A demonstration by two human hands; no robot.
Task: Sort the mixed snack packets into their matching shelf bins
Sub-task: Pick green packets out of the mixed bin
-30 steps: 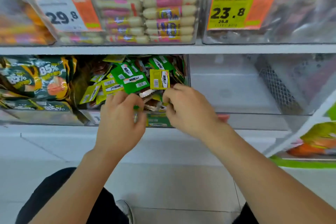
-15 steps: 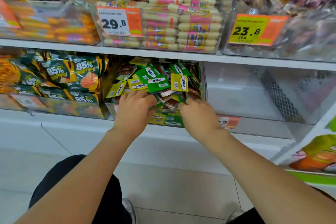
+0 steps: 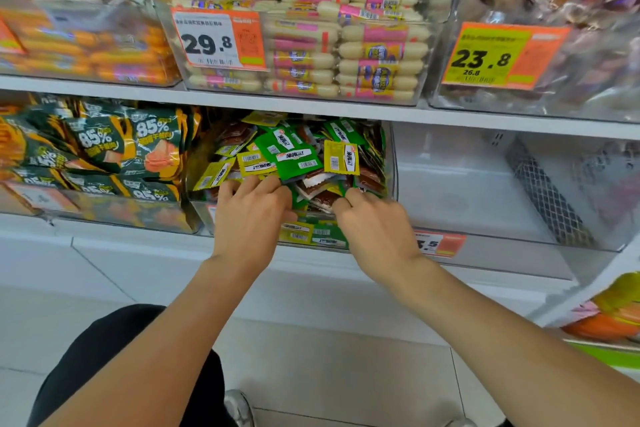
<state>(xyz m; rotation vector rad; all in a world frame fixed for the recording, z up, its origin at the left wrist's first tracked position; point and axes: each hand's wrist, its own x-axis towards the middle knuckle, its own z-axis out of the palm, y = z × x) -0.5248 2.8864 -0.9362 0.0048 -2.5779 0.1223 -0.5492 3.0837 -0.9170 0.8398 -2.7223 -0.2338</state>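
Snack pkts (image 3: 298,158): grn/yel/brn, jumbled

You can read 29.8 on the orange-and-white price tag (image 3: 218,40) in front of the white sausages (image 3: 381,52), 23.8 over a smaller 26.8 on the yellow tag (image 3: 502,57) to its right, and 85% on the dark green packets (image 3: 152,128) below.

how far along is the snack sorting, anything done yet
Hardly begun. Done: nothing visibly sorted; green packets, yellow packets and brown packets lie mixed in the middle bin. In hand: the left hand and right hand dig into that pile; whether either grips a packet is hidden. Left: probably pulling each kind out into its own bin.
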